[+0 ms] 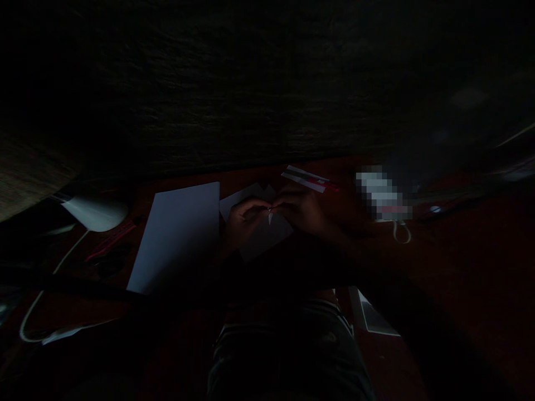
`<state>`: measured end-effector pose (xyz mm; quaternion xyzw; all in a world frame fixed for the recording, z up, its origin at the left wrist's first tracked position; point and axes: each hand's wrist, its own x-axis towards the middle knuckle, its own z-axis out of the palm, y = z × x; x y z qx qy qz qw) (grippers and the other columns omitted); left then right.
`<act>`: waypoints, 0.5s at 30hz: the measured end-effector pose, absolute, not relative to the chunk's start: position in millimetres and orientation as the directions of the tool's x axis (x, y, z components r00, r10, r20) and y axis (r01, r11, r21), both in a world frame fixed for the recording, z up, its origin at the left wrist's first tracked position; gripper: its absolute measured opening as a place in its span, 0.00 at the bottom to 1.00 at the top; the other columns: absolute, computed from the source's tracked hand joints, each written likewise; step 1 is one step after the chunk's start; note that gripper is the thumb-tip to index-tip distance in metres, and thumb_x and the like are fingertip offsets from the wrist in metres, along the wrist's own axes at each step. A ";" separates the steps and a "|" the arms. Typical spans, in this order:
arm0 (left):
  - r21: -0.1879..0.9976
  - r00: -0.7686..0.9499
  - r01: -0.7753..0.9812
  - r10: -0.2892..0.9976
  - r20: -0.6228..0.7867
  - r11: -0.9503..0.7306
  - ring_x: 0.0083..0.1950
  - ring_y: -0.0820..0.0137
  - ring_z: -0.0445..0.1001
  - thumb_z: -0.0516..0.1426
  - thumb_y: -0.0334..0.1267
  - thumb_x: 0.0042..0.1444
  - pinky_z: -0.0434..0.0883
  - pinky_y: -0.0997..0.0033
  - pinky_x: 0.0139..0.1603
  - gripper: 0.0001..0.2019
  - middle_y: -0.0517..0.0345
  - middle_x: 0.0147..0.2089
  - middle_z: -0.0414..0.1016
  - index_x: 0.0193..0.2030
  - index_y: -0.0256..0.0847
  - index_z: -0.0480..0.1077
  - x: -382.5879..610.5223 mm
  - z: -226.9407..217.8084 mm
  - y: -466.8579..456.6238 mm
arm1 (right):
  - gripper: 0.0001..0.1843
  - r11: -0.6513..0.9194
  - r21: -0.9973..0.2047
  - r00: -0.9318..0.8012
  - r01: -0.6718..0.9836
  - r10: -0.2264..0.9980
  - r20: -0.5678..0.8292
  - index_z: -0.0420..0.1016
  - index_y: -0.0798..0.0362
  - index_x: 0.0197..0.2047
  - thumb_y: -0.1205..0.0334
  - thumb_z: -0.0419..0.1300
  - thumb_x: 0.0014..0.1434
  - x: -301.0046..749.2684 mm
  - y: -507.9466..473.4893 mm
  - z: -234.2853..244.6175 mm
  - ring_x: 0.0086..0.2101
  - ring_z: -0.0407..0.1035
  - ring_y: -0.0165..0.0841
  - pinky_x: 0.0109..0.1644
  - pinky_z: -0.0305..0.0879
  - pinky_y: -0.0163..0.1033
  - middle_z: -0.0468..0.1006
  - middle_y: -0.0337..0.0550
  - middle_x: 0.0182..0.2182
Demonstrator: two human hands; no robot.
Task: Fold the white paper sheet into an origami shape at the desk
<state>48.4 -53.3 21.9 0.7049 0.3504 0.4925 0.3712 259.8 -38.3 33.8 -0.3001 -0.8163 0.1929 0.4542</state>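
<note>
The light is very dim, so fine detail is lost. My left hand (241, 218) and my right hand (304, 210) meet at the fingertips, each closed in a pinch. Between them is a small, pointed white piece of paper (270, 217), its tip hanging downward. Whether it is folded or cut, I cannot tell. Below the hands lie white paper sheets (263, 245) on the reddish-brown table (334, 223), partly covered by my fingers.
To the left lies a large white sheet (184, 228). Beyond my right hand are a paper strip (292, 173) and a thin red object (330, 185). A white lamp-like object (98, 214) with a cord and a red piece (111, 240) are far left; a blurred white item (378, 189) is right.
</note>
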 end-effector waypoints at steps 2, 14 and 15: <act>0.862 0.257 0.140 0.859 0.444 -0.487 0.46 0.66 0.82 0.65 0.41 0.62 0.77 0.69 0.49 0.07 0.54 0.43 0.84 0.41 0.42 0.81 48.9 22.9 -53.7 | 0.10 0.742 -0.586 -0.412 0.325 0.669 0.618 0.85 0.46 0.37 0.53 0.65 0.69 259.5 -39.2 34.5 0.39 0.75 0.36 0.41 0.67 0.40 0.81 0.43 0.37; 0.901 0.187 0.172 0.911 0.368 -0.399 0.39 0.65 0.84 0.68 0.49 0.58 0.79 0.67 0.41 0.12 0.53 0.38 0.86 0.39 0.42 0.83 45.3 10.8 -51.2 | 0.15 0.681 -0.664 -0.383 0.310 0.728 0.568 0.81 0.50 0.33 0.48 0.68 0.65 258.3 -40.1 36.8 0.36 0.76 0.36 0.41 0.68 0.41 0.83 0.43 0.34; 0.900 0.180 0.173 0.911 0.371 -0.401 0.38 0.65 0.83 0.68 0.49 0.58 0.79 0.67 0.41 0.12 0.53 0.38 0.86 0.38 0.42 0.83 44.8 10.3 -50.6 | 0.15 0.677 -0.673 -0.387 0.298 0.730 0.563 0.81 0.50 0.33 0.48 0.68 0.65 258.2 -40.5 36.9 0.36 0.76 0.36 0.41 0.69 0.40 0.83 0.43 0.34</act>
